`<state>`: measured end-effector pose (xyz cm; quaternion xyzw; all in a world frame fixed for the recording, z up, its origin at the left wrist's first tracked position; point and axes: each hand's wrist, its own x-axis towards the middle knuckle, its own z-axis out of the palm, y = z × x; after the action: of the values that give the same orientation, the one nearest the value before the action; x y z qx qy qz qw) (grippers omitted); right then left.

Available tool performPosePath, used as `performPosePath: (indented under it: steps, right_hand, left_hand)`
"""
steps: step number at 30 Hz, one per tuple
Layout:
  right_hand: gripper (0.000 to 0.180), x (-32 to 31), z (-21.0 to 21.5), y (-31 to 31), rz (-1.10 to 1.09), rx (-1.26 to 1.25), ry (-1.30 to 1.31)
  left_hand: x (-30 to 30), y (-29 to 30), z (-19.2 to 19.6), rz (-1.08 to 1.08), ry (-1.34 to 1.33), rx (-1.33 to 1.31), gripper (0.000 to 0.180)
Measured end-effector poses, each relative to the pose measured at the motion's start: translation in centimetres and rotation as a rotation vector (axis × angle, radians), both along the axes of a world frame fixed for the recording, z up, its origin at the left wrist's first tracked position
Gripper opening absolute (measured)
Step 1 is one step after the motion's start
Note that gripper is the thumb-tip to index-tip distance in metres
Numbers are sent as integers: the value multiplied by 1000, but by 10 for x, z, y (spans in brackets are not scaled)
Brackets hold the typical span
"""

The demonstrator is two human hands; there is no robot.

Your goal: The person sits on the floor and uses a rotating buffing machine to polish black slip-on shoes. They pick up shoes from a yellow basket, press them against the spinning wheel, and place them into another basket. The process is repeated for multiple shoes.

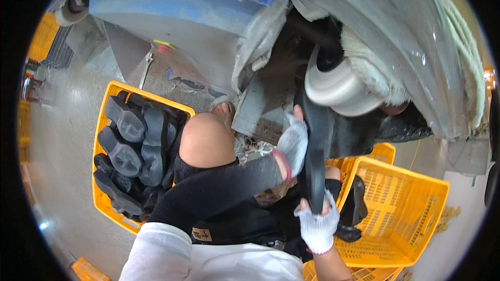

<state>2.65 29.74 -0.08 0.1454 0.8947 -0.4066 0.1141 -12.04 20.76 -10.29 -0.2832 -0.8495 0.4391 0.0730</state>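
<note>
Both my hands, in white fingerless knit gloves, grip a long black shoe sole (313, 161) held edge-up in front of me. My left hand (293, 144) holds its side near the middle, and my right hand (319, 225) pinches the near end. The sole's far end lies against or right beside a white buffing wheel (336, 86), blurred as if spinning; exact contact is hard to tell. To my left, a yellow crate (104, 105) is piled with black soles (126, 119). At my right, another yellow crate (411, 198) has a few dark soles (355, 203) at its left side.
Clear plastic sheeting (375, 15) drapes over the wheel, with a fluffy white pad (364, 62) beside it. A blue-grey machine housing (172, 15) stands ahead. A wrench-like metal tool (146, 67) leans near it. Pale scraps (252, 148) lie on the floor between my legs.
</note>
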Motion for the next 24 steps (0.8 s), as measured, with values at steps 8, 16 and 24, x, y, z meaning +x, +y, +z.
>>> performPosePath:
  steps: [8,16,24]
  right_hand:
    - [13,16,13,-12,16,-63,408]
    - [16,-68,1,-11,307,275,766]
    - [33,-129,-32,-39,-160,-116,542]
  left_hand:
    - [20,6,-23,-383,506,-1065,50]
    - [-23,-16,-23,-366,1582,-1999,75]
    - [-42,-19,-48,-187,1904,-3109,50]
